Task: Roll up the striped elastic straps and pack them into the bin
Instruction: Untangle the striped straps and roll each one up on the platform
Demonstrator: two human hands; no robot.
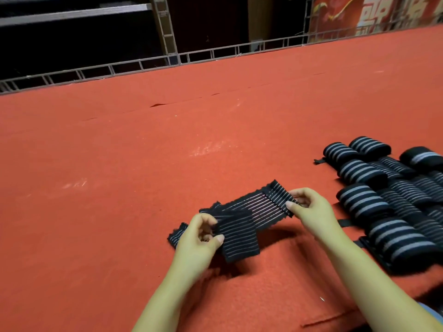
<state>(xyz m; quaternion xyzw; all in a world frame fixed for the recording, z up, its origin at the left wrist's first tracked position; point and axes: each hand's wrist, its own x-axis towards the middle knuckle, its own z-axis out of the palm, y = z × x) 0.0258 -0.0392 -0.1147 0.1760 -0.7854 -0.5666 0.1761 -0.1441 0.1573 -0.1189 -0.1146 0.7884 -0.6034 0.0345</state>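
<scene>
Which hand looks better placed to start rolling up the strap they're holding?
The right hand, probably. It pinches the strap at its far end, where the fabric is already gathered into folds, a natural start for a roll. The left hand grips a flat folded-over part.

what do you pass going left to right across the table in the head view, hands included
left hand pinching the near end of the striped strap → unrolled striped strap → right hand pinching its far end → pile of rolled straps, all on the red felt table
</scene>
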